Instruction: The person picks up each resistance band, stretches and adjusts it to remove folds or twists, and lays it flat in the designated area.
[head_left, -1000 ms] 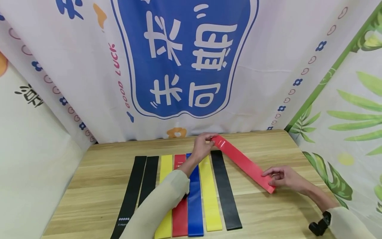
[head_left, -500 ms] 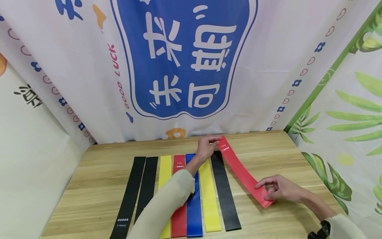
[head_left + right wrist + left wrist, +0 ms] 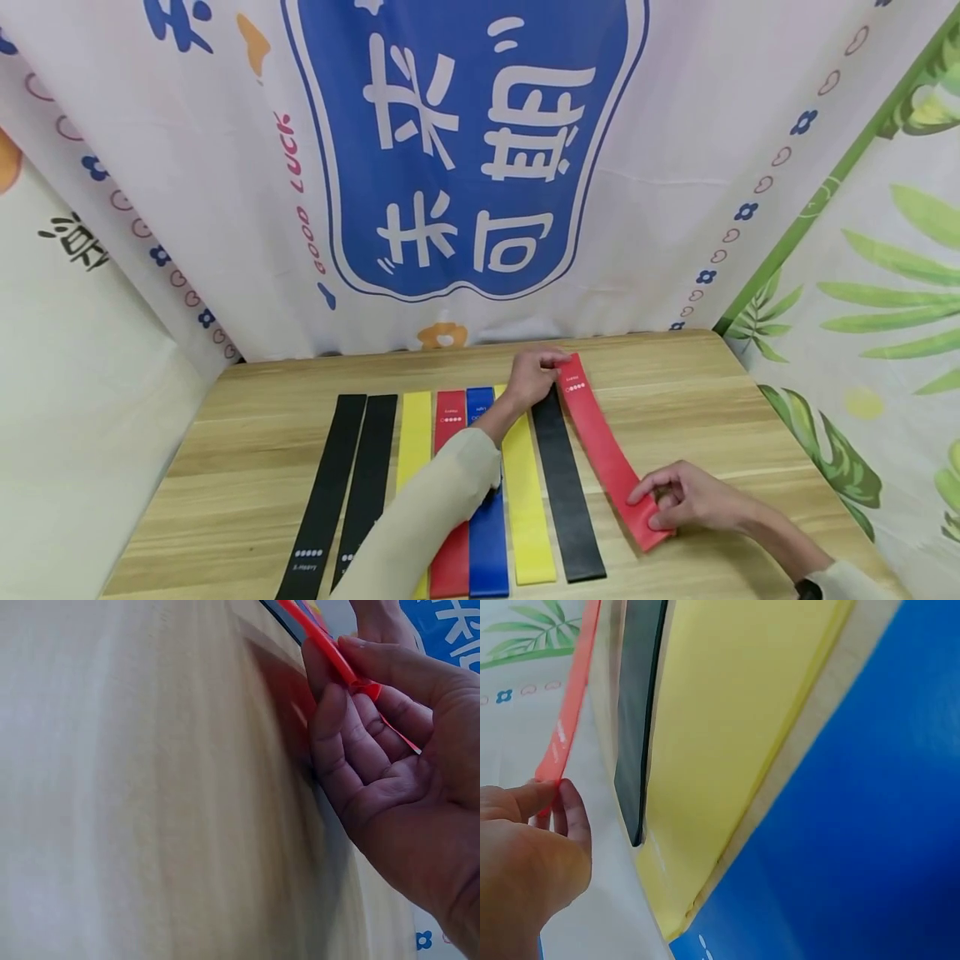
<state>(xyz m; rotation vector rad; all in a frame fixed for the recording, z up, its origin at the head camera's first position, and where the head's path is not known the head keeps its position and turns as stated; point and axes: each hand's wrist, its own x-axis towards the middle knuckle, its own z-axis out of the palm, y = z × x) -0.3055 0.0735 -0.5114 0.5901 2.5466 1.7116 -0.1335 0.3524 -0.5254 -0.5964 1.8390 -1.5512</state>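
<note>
A red resistance band [image 3: 600, 437] with a printed label is stretched flat between both hands, to the right of a row of bands. At its far end the left hand [image 3: 531, 377] pinches it; the left wrist view shows thumb and fingers on that end [image 3: 553, 761]. The right hand [image 3: 697, 497] pinches the near end, and in the right wrist view the band's looped edge [image 3: 365, 688] shows between thumb and fingers. Closest to the held band lies a black band [image 3: 567, 492]. Left of that is a yellow band [image 3: 529, 500], partly under the left hand and forearm.
On the wooden table [image 3: 675, 383] also lie a blue band [image 3: 487, 542], another red band [image 3: 450, 558], another yellow band [image 3: 415, 425] and two black bands, one at the far left [image 3: 322, 492]. A printed curtain [image 3: 637, 250] hangs behind the table's back edge.
Both hands have carried the red band: its far end moved slightly right, its near end toward the front and left. It now lies closer to parallel with the black band.
</note>
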